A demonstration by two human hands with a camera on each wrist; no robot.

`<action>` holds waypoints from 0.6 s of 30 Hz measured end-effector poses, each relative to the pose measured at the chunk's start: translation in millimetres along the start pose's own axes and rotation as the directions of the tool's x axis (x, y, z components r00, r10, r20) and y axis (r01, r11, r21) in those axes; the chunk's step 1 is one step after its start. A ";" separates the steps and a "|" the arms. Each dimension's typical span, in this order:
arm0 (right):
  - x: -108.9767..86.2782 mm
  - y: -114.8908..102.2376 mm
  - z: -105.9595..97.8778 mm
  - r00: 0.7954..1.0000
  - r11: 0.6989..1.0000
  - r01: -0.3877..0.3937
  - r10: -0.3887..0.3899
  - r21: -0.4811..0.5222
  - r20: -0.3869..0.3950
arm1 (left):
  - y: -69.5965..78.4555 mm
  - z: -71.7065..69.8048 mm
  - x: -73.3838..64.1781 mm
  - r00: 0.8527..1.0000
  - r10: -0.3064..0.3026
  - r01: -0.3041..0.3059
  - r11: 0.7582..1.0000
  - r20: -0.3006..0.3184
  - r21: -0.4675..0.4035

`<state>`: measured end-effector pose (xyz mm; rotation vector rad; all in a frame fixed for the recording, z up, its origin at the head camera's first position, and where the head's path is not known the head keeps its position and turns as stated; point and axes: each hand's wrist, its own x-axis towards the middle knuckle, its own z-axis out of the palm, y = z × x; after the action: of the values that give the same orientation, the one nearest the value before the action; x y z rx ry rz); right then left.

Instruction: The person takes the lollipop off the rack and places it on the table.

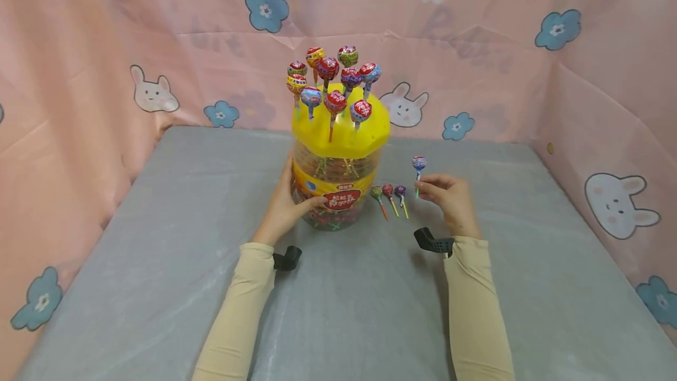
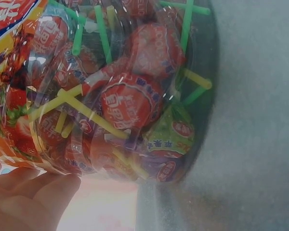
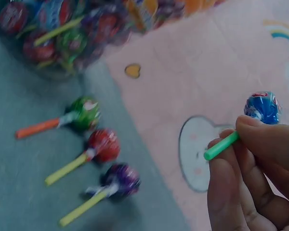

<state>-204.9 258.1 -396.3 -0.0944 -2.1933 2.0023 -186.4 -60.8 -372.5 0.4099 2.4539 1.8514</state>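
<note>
Jar [image 1: 342, 193] stands well inside table edges [image 1: 584, 234], left hand [image 1: 285, 207] curled round it; right hand [image 1: 449, 199], well apart, pinches blue lollipop [image 1: 419, 163].

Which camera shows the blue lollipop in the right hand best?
The right wrist view: it shows the blue lollipop large, with its green stick, though the right hand covers part. The head view shows it small, right of the lollipop jar; the left wrist view doesn't show it.

jar [image 1: 341, 184]: clear glossy plastic | lid [image 1: 351, 143]: smooth plastic | lollipop [image 3: 263, 107]: shiny wrapper (crinkled) | backdrop [image 1: 349, 19]: cloth-like, creased
</note>
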 end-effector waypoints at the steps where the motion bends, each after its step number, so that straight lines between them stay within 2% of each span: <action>1: 1.1 4.2 -1.6 1.000 1.000 -0.018 0.019 -0.017 0.014 | -0.7 -0.2 0.5 1.000 0.002 -0.002 1.000 -0.001 0.003; 9: 6.2 33.8 -12.4 0.989 0.985 -0.129 0.137 -0.118 0.056 | -38.7 2.8 17.2 0.999 0.039 -0.039 0.999 -0.017 0.003; 18: 6.6 43.7 -14.1 0.966 0.942 -0.236 0.255 -0.238 0.051 | -41.8 3.7 16.6 0.998 0.052 -0.052 0.999 -0.033 0.003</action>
<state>-212.0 277.3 -437.9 -0.3391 -2.5726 1.8874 -209.5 -64.0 -411.1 0.4511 2.4899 1.8901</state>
